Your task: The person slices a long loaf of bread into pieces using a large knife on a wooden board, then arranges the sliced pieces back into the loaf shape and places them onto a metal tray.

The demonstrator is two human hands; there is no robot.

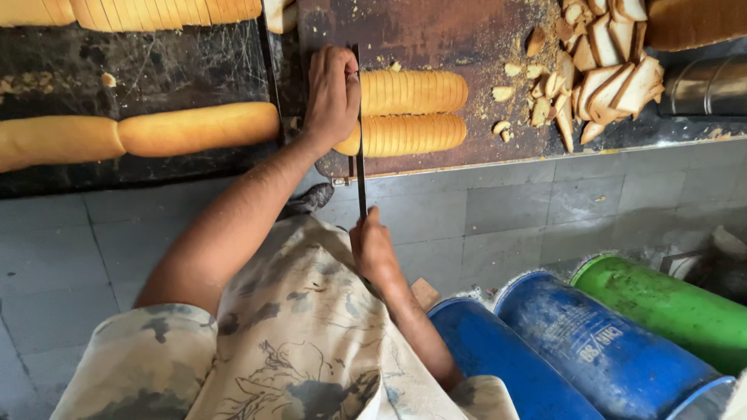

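My left hand [331, 93] presses flat on the left ends of two long bread loaves [412, 113] that lie side by side on a dark brown board [436, 35]; both loaves are cut into thin slices. A long dark knife [360, 175] runs from the board's front edge up beside my left hand, its blade standing right at the loaves' left ends. My right hand [372, 247] is closed around the knife's handle, below the board's edge.
Two uncut long loaves [140, 134] lie on a black surface to the left. A heap of bread end pieces and crumbs [599, 66] lies at the board's right. More sliced bread [132, 12] is at top left. Blue drums [560, 350] and a green one [669, 299] stand at lower right on the grey tile floor.
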